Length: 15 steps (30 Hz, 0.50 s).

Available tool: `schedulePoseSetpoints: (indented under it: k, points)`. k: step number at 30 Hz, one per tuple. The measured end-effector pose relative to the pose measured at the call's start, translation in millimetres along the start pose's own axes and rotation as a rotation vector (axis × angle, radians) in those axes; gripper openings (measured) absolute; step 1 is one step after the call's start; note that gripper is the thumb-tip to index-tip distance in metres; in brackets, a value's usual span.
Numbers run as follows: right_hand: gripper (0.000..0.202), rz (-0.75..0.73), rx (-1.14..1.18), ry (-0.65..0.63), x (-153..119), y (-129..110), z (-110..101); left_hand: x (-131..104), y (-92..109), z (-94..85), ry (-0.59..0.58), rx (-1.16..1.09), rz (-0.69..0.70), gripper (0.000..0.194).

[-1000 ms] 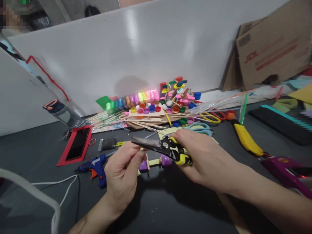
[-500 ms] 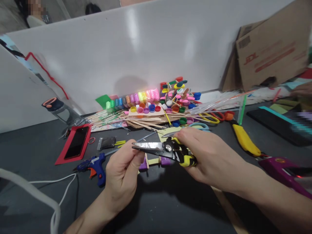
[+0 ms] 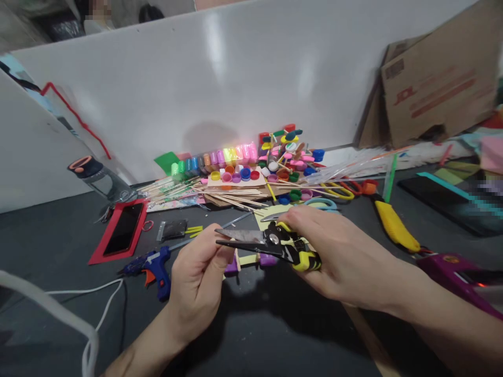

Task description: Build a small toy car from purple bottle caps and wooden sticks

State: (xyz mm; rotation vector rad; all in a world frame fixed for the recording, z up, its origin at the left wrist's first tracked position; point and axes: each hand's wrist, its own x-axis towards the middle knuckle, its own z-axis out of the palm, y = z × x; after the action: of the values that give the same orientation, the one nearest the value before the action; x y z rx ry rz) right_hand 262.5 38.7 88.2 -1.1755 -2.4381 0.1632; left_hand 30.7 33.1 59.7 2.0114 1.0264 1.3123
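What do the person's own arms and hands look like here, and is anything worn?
The left hand and right hand are ungloved, with no ring or watch visible. The left forearm and right forearm are bare to the frame's edge, with no sleeves in view.

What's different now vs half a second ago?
The blades of the yellow-and-black cutters, nearly closed then, now stand apart at the tips. The cutters, held in the right hand, shifted slightly right. Nothing visibly grabbed or released. The left hand stays pinched by the tips; glue gun and phone stayed put.
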Motion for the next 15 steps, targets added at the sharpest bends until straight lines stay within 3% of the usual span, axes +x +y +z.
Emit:
schedulePoseSetpoints:
  k: [6,15]
  points:
    - [0.019,-0.034,-0.085,0.055,-0.9,3.0,2.2,1.3,3.1,0.0,-0.021,-0.019,0.005,0.023]
    - [0.019,0.019,-0.009,-0.007,0.3,0.1,1.8,1.7,1.1,-2.8,-0.017,-0.045,-0.052,0.025]
